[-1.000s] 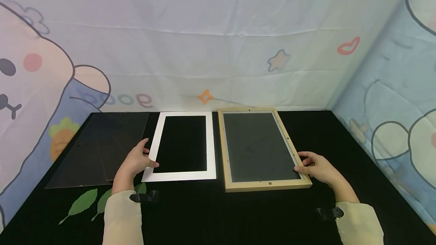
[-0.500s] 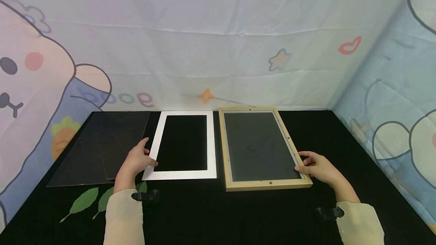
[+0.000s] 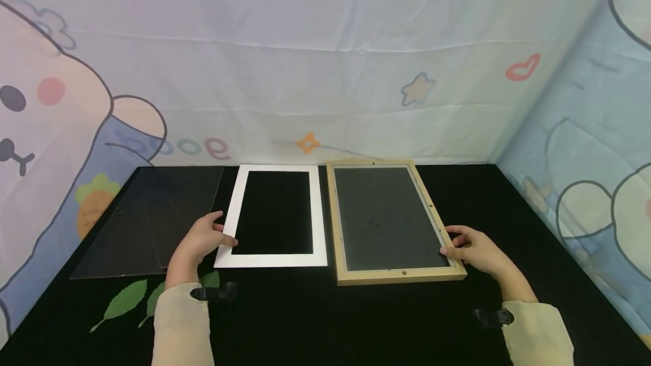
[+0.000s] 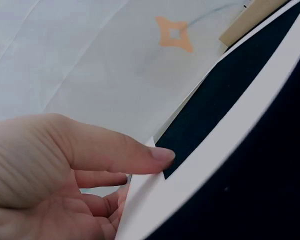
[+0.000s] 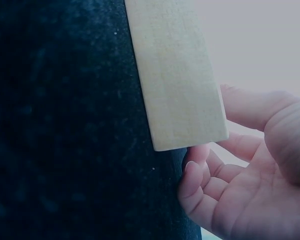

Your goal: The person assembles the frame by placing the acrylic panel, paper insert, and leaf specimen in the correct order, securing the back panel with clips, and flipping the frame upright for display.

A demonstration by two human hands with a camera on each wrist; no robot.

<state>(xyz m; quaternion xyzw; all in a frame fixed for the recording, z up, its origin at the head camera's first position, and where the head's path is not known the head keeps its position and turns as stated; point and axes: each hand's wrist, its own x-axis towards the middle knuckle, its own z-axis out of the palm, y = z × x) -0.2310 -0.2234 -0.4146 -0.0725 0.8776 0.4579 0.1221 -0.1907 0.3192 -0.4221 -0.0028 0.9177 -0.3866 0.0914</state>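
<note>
A white picture mat [image 3: 274, 261] with a rectangular cut-out lies at the middle left of the black table. My left hand [image 3: 198, 243] pinches its left border near the front corner. In the left wrist view the thumb [image 4: 162, 155] is on top of the border, with the other fingers behind it. Right of the mat lies a pale wooden picture frame [image 3: 402, 277] with a dark grey panel inside. My right hand [image 3: 473, 250] grips the frame's right side near the front corner, thumb over the upper edge. Curled fingers show by the wood in the right wrist view.
A dark, thin sheet [image 3: 117, 242] lies at the left of the black table [image 3: 356, 326], beside my left forearm. Green leaf shapes [image 3: 126, 298] are at the front left. A printed cloth [image 3: 330, 72] hangs behind and along the sides.
The mat has shifted a little to the right, its right edge nearer the frame. My left hand's fingertips have dropped slightly. The right hand and the frame look unmoved.
</note>
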